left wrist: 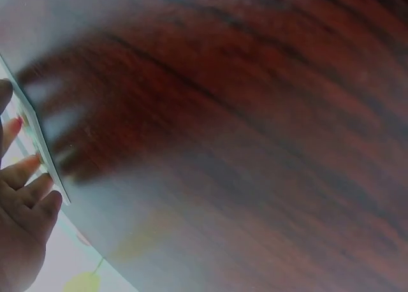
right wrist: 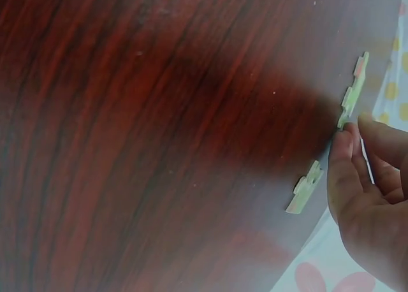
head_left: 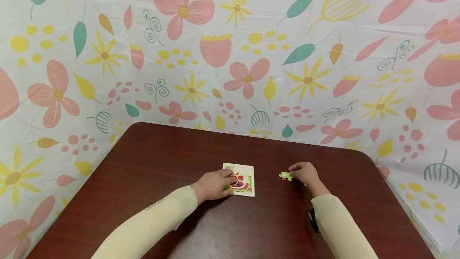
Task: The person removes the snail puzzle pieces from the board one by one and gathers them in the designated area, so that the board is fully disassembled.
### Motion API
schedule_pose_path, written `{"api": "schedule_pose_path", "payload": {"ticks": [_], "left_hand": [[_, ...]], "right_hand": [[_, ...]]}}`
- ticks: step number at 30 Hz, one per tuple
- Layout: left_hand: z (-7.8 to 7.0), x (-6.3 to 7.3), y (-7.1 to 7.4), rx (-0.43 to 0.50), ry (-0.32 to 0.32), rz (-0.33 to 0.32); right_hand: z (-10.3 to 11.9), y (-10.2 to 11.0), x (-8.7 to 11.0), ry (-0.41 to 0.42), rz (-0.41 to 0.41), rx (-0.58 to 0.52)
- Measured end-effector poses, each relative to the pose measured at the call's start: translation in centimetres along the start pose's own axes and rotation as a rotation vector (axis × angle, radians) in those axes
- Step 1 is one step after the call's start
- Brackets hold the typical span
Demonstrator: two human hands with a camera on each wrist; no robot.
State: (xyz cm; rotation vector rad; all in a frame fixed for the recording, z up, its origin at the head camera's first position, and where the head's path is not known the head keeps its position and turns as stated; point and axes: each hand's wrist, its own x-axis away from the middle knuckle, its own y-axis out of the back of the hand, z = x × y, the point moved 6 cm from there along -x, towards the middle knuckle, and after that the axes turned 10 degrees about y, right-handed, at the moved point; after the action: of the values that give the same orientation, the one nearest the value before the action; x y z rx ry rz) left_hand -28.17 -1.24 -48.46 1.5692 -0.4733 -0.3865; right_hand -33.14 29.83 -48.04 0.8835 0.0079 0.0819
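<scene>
A square jigsaw board (head_left: pixel 250 185) with a white rim and a colourful snail picture lies near the middle of the table. My left hand (head_left: pixel 213 184) rests on its left side with spread fingers; in the left wrist view the fingers (left wrist: pixel 24 174) lie over the board's edge. To the right, my right hand (head_left: pixel 305 174) pinches a green jigsaw piece (head_left: pixel 285 176) with a red patch between thumb and fingertips. In the right wrist view this piece appears edge-on past the fingertips. A second jigsaw piece (right wrist: pixel 305 189) lies on the table beside the hand, mostly hidden from the head view.
The dark red-brown wooden table (head_left: pixel 172 151) has rounded far corners. A white cloth (head_left: pixel 223 103) printed with flowers and leaves hangs behind it and along both sides. A black object (head_left: pixel 314 221) shows at the right wrist.
</scene>
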Motion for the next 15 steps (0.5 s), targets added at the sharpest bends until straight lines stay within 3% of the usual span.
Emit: {"api": "schedule_pose_path", "payload": {"ticks": [5,10,15], "left_hand": [[0.0,0.1,0.2,0.021,-0.001,0.007],[0.1,0.4,0.4,0.041,-0.029,-0.035],[0.4,1.1,0.3,0.066,-0.048,-0.044]], "right_hand": [[0.5,0.2,0.1,-0.012,-0.013,-0.027],[2.3,0.0,-0.1,0.009,-0.008,-0.045],[3.9,-0.8,-0.3,0.020,0.002,-0.129]]}}
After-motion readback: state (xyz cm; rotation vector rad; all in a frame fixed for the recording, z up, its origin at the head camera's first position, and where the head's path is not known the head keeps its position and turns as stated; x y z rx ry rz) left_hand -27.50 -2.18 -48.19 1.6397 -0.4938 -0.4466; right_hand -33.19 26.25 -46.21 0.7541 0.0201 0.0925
